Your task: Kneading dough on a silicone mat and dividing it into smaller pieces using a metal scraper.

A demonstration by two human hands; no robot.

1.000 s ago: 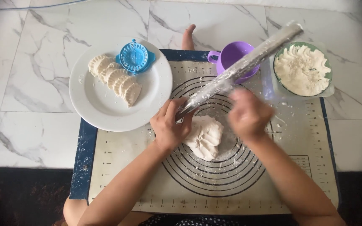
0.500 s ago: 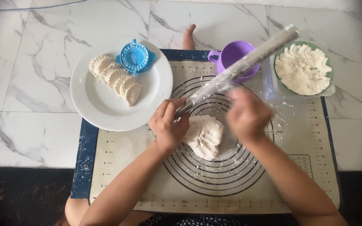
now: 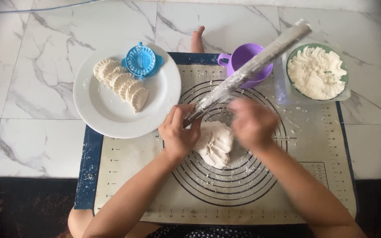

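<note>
- White marble floor tiles carry everything, with a cream baking mat [image 3: 327, 145], edged in dark blue and ringed with dark circles, spread over them.
- Your left hand [image 3: 178, 132] is closed around the near end of the rolling pin [image 3: 248, 70], which slants up and away toward the mat's far right corner, lifted clear of the dough.
- Your right hand [image 3: 253, 123] is blurred; it sits just beside the pin's lower part and over the dough's right edge, and whether its fingers are curled or spread cannot be told.
- Judging from this, the pin looks floury along its length; keep your left grip firm at the end so the long free end does not swing into the purple cup [image 3: 243, 59] or the bowl of flour [image 3: 317, 72] at the mat's far edge.
- It would help to run your right palm evenly along the pin, working over the mat so any loose flour falls there.
- Dough [image 3: 216, 143] lies at the middle of the mat's rings, between your two hands: a pale, soft, lumpy mound, folded and not yet flattened.
- At the mat's far left corner a white plate [image 3: 106, 114] overlaps the edge, holding a row of shaped dumplings [image 3: 122, 83] and a blue dumpling press [image 3: 141, 61].
</note>
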